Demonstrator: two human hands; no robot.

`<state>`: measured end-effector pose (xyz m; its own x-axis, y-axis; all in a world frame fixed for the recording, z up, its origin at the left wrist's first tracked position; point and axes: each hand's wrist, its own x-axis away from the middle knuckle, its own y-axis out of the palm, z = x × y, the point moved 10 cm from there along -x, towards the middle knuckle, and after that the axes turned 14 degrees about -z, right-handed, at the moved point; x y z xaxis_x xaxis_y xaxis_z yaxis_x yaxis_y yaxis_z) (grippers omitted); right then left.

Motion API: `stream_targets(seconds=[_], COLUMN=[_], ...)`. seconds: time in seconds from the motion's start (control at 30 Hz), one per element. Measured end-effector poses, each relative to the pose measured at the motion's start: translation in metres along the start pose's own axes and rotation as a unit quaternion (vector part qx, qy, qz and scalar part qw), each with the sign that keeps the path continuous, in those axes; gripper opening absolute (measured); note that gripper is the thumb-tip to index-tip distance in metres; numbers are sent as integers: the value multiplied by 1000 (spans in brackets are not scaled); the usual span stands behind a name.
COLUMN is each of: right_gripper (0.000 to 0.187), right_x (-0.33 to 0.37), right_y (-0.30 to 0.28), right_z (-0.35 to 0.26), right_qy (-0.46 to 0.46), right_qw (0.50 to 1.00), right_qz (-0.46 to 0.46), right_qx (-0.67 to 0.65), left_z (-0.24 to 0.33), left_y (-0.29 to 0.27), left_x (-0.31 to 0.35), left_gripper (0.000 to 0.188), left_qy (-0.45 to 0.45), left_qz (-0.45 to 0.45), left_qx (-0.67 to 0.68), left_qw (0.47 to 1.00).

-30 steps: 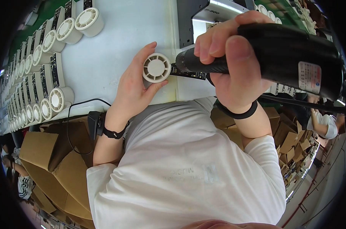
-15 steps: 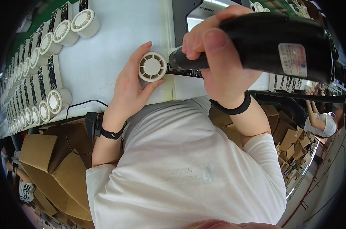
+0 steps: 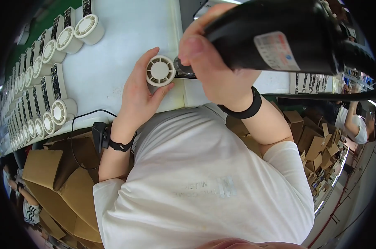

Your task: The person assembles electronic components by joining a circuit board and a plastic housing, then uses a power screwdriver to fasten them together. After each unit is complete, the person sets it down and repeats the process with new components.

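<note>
My left hand [image 3: 139,89] is wrapped round the rim of a white round slotted housing [image 3: 160,71], thumb on the near side and fingers on the far side. A dark circuit board [image 3: 186,76] runs to the right from this housing, mostly hidden by my other hand. My right hand [image 3: 221,76] grips a black electric screwdriver [image 3: 279,39], its body tilted up to the right. The tool's front end is down at the board, just right of the housing; its tip cannot be made out.
Rows of similar white housings [image 3: 64,40] with circuit boards stand at left on the white table [image 3: 121,37]. More boards [image 3: 310,82] lie at right. A grey machine [image 3: 191,12] stands at the back. Cardboard boxes [image 3: 78,199] sit below the table edge. A black cable [image 3: 333,97] trails right.
My right hand and the screwdriver have shifted left, with the tool's front end now beside the housing. My left hand and the housing have moved slightly left.
</note>
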<state>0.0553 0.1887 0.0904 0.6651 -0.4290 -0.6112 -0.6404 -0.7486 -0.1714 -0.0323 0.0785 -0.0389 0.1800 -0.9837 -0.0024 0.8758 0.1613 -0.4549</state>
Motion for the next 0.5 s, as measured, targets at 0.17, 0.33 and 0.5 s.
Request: stream_targets(seconds=[0.17, 0.33, 0.5], right_gripper=[39, 18, 29], right_x=[4, -11, -8], right_y=[-39, -110, -91], right_z=[4, -19, -20], right_qy=[202, 25, 90], right_qw=[956, 984, 974], right_qz=[144, 127, 208], right_qx=[-159, -121, -28], left_z=[-8, -5, -2], left_y=[6, 4, 3], left_x=[4, 4, 2], left_gripper=[70, 68, 68], left_qy=[-18, -3, 13], left_qz=[29, 44, 49], left_qx=[10, 17, 5], left_qw=[999, 999, 999])
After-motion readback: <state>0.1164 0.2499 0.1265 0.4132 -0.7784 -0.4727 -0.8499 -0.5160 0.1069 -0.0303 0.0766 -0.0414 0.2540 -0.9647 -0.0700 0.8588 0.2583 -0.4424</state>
